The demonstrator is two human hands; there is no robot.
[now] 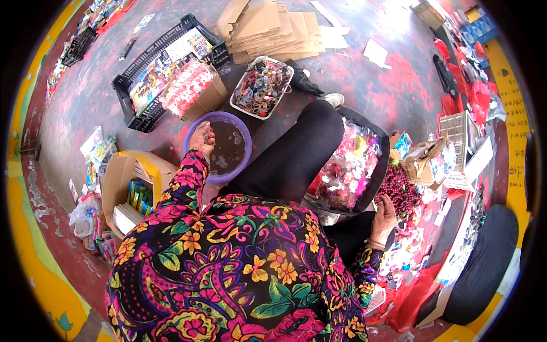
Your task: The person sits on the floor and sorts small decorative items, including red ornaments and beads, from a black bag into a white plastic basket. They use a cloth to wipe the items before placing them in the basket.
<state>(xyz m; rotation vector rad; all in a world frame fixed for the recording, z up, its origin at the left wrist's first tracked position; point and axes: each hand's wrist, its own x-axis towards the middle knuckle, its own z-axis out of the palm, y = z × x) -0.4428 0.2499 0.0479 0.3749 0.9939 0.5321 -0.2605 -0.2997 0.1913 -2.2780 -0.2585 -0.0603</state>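
My left hand [203,138] is over the left side of a round purple basin [247,132]. Its fingers are curled in; whatever they may hold is too small to make out. Brownish water with pale patches of foam or small bits [221,161] shows inside the basin. On the other side, my right hand [384,221] rests by my knee, its fingers loosely bent and nothing visible in them. Just beyond its fingertips lies a heap of dark red beads [399,191]. A black-rimmed container [373,185] beside my leg holds pink, red and white wrapped pieces.
Past the basin stand a white tray of coloured hair ties [262,86], a carton with a red-and-white bag [199,94] and a black crate [134,117]. Flattened cardboard [279,34] is stacked farther off. An open carton [117,176] sits at my left; goods crowd the right side.
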